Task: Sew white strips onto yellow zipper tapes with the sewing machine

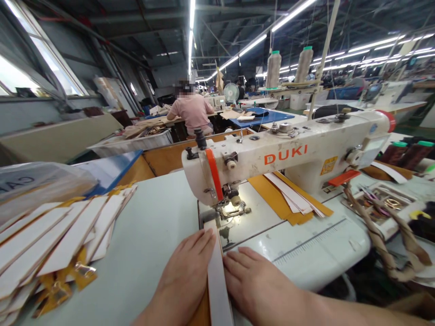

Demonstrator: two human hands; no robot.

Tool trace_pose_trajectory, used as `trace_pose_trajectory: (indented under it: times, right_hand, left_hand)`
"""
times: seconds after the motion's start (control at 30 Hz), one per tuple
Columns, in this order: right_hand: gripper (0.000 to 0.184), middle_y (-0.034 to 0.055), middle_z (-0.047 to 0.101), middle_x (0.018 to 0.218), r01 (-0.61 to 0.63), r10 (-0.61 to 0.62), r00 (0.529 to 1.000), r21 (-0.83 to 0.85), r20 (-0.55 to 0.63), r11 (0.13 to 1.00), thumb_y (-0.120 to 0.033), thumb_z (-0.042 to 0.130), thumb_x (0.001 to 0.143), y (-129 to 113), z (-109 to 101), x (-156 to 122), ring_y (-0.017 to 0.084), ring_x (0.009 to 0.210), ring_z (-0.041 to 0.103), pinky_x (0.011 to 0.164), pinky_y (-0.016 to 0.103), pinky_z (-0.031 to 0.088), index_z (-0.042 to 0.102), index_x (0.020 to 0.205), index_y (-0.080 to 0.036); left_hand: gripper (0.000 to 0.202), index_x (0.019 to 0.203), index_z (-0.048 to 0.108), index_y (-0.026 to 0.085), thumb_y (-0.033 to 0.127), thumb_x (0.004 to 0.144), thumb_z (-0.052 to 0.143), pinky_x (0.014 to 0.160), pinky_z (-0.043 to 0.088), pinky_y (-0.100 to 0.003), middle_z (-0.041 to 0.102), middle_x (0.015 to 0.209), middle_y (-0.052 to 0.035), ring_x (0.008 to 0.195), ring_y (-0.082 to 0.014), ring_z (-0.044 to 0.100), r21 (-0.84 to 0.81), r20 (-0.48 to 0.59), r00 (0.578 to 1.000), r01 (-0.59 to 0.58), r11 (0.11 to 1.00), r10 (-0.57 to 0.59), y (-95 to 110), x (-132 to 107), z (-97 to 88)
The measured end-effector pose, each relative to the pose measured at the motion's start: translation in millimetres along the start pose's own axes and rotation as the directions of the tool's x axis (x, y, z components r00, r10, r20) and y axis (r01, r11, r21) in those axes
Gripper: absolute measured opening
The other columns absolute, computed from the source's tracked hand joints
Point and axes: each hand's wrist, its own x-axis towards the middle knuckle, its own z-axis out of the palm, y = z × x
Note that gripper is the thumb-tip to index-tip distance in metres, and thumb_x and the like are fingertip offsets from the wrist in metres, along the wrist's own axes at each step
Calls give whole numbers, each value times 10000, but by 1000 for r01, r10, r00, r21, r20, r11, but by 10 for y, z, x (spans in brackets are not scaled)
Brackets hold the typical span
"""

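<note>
A white DUKI sewing machine (pixel 292 156) stands on the pale table (pixel 149 240), its lit presser foot (pixel 233 208) at centre. A long white strip (pixel 215 271) with a tan piece under it runs from the foot toward me. My left hand (pixel 185 276) lies flat on the table against the strip's left edge, fingers stretched out. My right hand (pixel 256 283) lies flat against its right edge, fingers together and extended. Neither hand grips anything.
A stack of white and yellow strips (pixel 57 244) lies at the left. More yellow and white pieces (pixel 288 199) sit under the machine arm. A tray of small parts (pixel 384 201) and brown straps (pixel 377 235) are at the right. Another person (pixel 192 111) sits at a far table.
</note>
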Motion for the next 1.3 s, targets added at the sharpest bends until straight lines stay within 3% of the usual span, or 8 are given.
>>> trace_pose_trajectory:
  times: [0.1,0.2,0.33,0.43,0.73,1.0,1.13,1.3]
  right_hand:
    - [66,52,642,878,-66,66,997,4,26,998,-170,670,873,71,17,66,211,799,554,788,348,460,614,885,-138]
    - [75,40,615,849,-87,87,996,6,12,996,-156,644,902,140,25,130,205,775,532,747,336,450,586,854,-155]
    - [86,43,621,922,79,-79,997,42,3,996,-179,618,935,223,-11,201,200,866,532,834,331,438,589,863,-142]
    - [128,45,621,882,182,-183,983,43,5,982,-188,583,952,266,-2,232,198,834,530,816,333,441,594,834,-139]
    - [167,52,614,797,306,-306,952,8,12,952,-147,524,938,359,24,273,201,764,548,753,333,454,602,791,-133]
    - [184,72,658,896,277,-277,961,-20,14,961,-129,501,960,600,-21,234,206,857,593,827,328,479,622,823,-118]
    - [213,66,652,893,257,-257,966,2,10,966,-126,466,979,637,-6,227,205,876,595,856,329,478,616,828,-117]
    - [179,70,649,899,235,-236,971,25,46,972,-143,493,977,662,-28,268,209,888,593,870,333,475,618,855,-105]
  left_hand:
    - [444,1127,643,41,11,797,347,947,496,-368,678,1166,-162,1064,-243,630,-10,-15,999,-49,999,49,29,52,-56]
    - [458,1129,641,55,-8,808,320,956,490,-359,684,1160,-142,1061,-225,627,-15,-15,999,-37,999,37,50,80,-88]
    - [468,1182,624,84,22,825,327,992,467,-401,662,1213,-134,1123,-236,595,3,32,999,-38,999,38,91,73,-99]
    - [442,1140,643,64,31,849,312,1004,454,-427,659,1207,-157,1144,-255,584,39,32,998,-57,998,56,117,57,-98]
    - [436,1109,653,49,30,866,291,940,499,-372,688,1149,-159,1092,-237,623,82,-93,995,-26,996,34,168,59,-20]
    - [453,1218,592,62,34,875,298,972,493,-388,661,1209,-163,1156,-243,598,-45,-101,994,28,999,-32,141,236,205]
    - [437,1202,593,42,46,884,294,943,518,-396,656,1212,-177,1146,-260,606,-36,-92,996,-7,999,3,101,271,210]
    - [441,1208,595,90,52,894,287,961,511,-401,664,1199,-149,1153,-246,603,-87,-52,998,39,995,-44,66,308,184]
